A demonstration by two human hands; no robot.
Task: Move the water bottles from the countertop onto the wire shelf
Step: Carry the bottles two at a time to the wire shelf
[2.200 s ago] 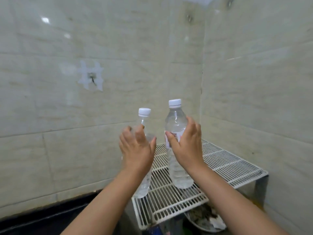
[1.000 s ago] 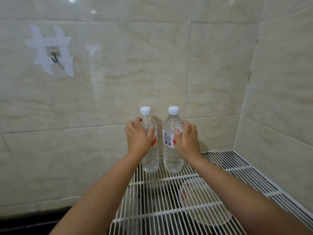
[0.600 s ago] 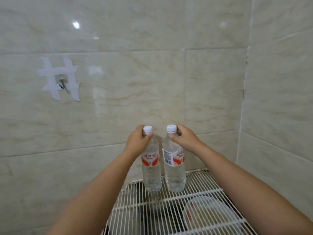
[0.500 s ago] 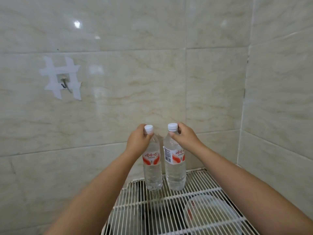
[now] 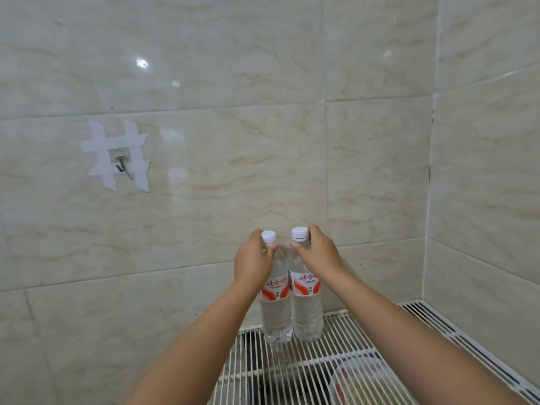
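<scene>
- Two clear water bottles are standing upright side by side on the far left part of the wire shelf (image 5: 344, 372), close against the tiled back wall (image 5: 233, 171)
- The left bottle (image 5: 276, 314) and the right bottle (image 5: 306, 311) are sitting so close that their sides appear to be touching; both are wearing white caps and white labels with red-orange marks
- The left hand (image 5: 252, 263) is gripping the left bottle around its neck just under the cap, fingers curled round it
- The right hand (image 5: 317, 252) is holding the right bottle the same way at the neck, thumb on the near side and fingers wrapping behind the cap
- Both forearms are reaching in from the near edge, bare, over the shelf
- The white bars of the shelf are running from near to far, with the right edge of the shelf lying along the right wall (image 5: 485, 200)
- A round pale dish (image 5: 362, 381) is showing through the bars under the near right part of the shelf; what it is exactly I cannot tell
- A small metal hook (image 5: 120, 164) is hanging on the back wall well to the left and above the bottles, framed by crossed strips of white tape (image 5: 117, 154)
</scene>
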